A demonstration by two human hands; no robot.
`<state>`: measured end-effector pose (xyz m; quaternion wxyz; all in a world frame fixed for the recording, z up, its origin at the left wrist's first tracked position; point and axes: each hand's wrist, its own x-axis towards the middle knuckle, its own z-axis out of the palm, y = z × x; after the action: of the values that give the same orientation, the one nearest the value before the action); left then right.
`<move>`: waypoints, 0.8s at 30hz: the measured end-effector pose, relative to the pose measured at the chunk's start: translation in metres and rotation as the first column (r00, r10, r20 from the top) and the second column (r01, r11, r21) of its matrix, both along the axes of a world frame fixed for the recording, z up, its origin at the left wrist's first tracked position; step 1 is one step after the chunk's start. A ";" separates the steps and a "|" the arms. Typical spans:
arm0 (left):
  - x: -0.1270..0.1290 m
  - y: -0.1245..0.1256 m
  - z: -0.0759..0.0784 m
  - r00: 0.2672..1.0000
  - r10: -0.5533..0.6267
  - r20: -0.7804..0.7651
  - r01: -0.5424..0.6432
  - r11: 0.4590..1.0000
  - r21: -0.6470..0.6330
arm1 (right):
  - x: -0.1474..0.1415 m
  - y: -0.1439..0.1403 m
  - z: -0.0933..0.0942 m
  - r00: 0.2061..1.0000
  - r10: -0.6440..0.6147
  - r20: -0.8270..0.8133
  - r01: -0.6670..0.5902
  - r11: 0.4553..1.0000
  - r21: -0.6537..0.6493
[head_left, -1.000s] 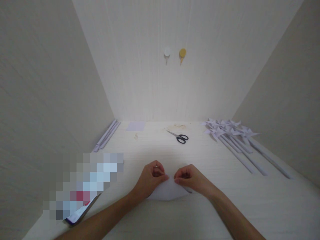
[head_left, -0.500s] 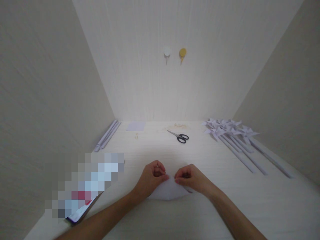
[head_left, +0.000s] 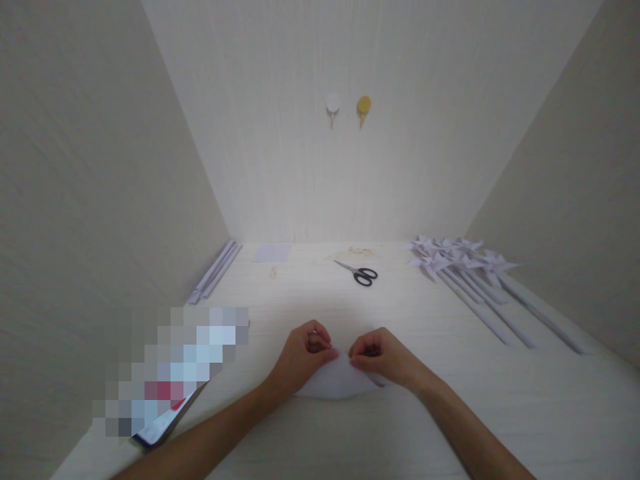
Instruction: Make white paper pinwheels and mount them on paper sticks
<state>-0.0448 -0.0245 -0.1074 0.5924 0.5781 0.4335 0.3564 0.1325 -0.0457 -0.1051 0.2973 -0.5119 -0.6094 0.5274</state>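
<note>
A white sheet of paper lies at the near middle of the table, under and between my hands. My left hand pinches its upper edge from the left, thumb against curled fingers. From the right, my right hand pinches the same edge a short way off. The paper's point shows in the small gap between the fingertips. Part of its right side looks folded or curled under my right hand. Beyond my hands lie scissors with black handles, blades pointing left.
Paper pinwheels on rolled sticks lie at the right. Rolled paper sticks rest along the left wall, near a flat paper square. A partly blurred-out phone stands at front left. Two hooks, white and yellow, hang on the back wall.
Both hands keep their pinch on the paper in nearly the same place. The view has shifted very slightly.
</note>
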 end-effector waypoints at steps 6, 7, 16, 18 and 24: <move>0.001 0.000 0.002 1.000 -0.011 -0.022 0.011 1.000 0.024 | -0.002 -0.001 0.000 1.000 -0.012 0.001 0.012 1.000 0.004; 0.001 0.000 0.002 1.000 -0.019 -0.021 0.019 1.000 0.020 | -0.003 -0.001 0.001 1.000 -0.025 -0.013 0.025 1.000 0.012; 0.001 -0.003 -0.001 0.996 -0.038 -0.080 0.046 0.994 0.104 | -0.014 -0.003 0.001 0.983 -0.177 -0.042 0.180 0.980 0.081; -0.001 -0.004 0.000 0.989 -0.010 -0.147 0.042 0.976 0.213 | -0.015 -0.004 0.001 0.975 -0.220 0.011 0.215 0.963 0.161; -0.011 -0.001 0.000 0.900 -0.035 -0.435 0.317 0.738 0.596 | -0.015 -0.004 0.004 0.933 -0.257 0.252 0.137 0.902 0.410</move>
<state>-0.0562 -0.0257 -0.1076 0.2842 0.8467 0.3339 0.3013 0.1171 -0.0499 -0.1011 0.3485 -0.5769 -0.6837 0.2799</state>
